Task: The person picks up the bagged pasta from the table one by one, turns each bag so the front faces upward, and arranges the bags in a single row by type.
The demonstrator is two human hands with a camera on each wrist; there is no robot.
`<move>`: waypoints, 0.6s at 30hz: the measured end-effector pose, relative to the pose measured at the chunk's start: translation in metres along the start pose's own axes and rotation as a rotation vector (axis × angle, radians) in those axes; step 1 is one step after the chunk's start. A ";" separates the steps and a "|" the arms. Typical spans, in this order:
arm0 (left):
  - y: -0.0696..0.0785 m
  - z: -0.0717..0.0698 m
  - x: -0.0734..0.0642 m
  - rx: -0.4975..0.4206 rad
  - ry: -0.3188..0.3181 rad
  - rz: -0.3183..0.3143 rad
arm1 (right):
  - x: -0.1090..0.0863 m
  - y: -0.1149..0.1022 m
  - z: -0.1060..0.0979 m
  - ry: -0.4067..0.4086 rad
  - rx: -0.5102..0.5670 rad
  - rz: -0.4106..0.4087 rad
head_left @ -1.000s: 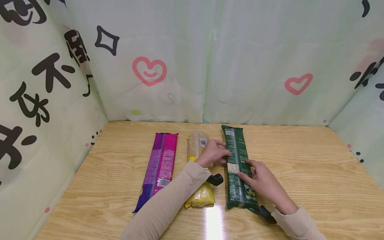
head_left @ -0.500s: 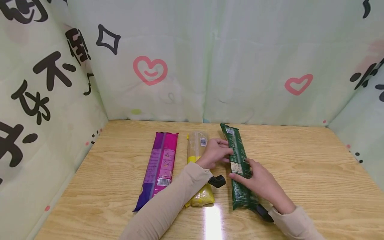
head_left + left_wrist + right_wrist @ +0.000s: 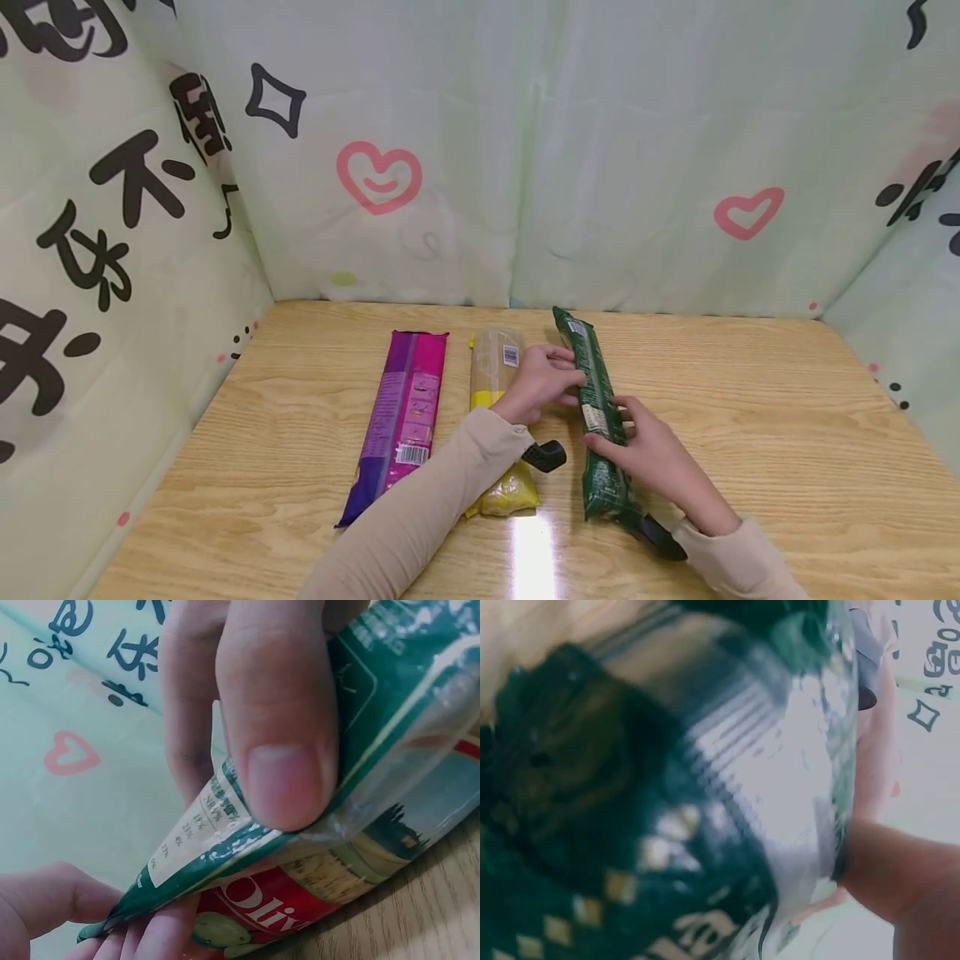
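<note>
A long green plastic packet [image 3: 597, 392] with a pale printed panel is tipped onto its long edge at the right of centre in the head view. My left hand [image 3: 542, 383] holds its left side near the upper half, and the left wrist view shows the thumb [image 3: 283, 765] pressed over its edge. That view also shows a red label with "Oliv" on the packet, above the wood. Lower down, my right hand [image 3: 656, 458] grips the packet, thumb on the near face and fingers at the right side. The packet's blurred surface [image 3: 705, 735] fills most of the right wrist view.
A yellow and clear packet [image 3: 489, 364] lies partly under my left forearm. Farther left is a purple and pink packet [image 3: 397, 408]. All stand on a wooden table [image 3: 750, 400], with a printed pale curtain [image 3: 600, 150] behind and at the sides.
The green packet has turned from lying nearly flat to standing more on its edge, its lower end shifting slightly right. My right thumb has slid left, then back with it.
</note>
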State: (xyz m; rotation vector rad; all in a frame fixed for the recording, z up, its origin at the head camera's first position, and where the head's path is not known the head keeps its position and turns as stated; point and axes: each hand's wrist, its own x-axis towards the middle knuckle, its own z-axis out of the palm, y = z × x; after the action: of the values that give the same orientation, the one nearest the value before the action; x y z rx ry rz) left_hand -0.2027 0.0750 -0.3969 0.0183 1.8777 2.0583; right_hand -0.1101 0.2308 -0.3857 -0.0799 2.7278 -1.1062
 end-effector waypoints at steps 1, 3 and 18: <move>0.000 0.000 0.000 0.000 0.002 0.002 | 0.000 0.000 0.000 -0.001 0.022 0.000; 0.001 0.001 -0.001 0.004 0.006 0.006 | -0.001 0.001 0.000 -0.007 0.065 0.000; 0.011 0.001 -0.008 0.050 0.010 0.055 | -0.002 -0.004 -0.003 0.000 0.243 -0.011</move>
State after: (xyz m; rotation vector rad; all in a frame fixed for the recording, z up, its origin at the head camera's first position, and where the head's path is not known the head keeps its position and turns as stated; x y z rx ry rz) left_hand -0.1975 0.0729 -0.3839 0.0731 1.9555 2.0507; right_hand -0.1090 0.2305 -0.3809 -0.0593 2.5724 -1.4300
